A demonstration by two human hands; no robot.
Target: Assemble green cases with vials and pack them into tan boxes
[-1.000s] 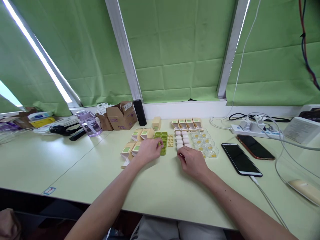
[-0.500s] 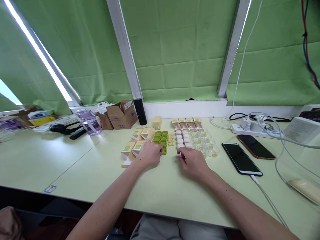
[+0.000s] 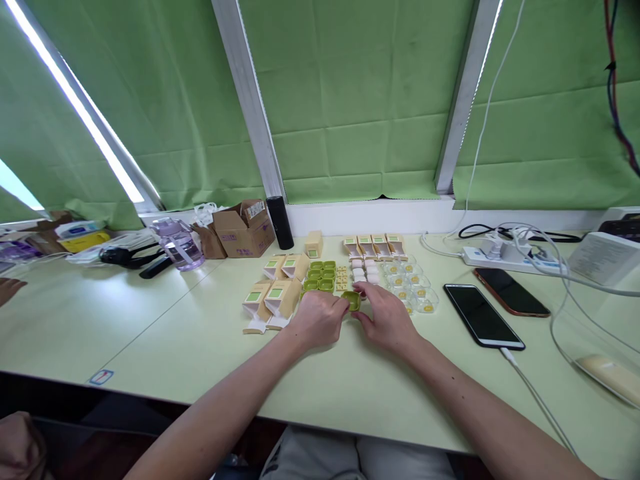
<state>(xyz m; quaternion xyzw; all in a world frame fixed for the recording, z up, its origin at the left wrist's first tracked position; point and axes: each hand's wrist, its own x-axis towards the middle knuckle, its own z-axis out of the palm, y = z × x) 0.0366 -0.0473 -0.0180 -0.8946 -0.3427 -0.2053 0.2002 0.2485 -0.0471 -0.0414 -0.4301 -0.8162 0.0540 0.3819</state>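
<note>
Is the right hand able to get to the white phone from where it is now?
Probably yes: the right hand is near the white phone, with only bare tabletop seen between them. But its fingers are at a little green tray, so it may need to leave that first.

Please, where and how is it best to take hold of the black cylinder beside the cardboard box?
Probably around the middle of the black cylinder, coming from the front or right: it stands upright with its round side unblocked there, while the cardboard box sits close on its left.
</note>
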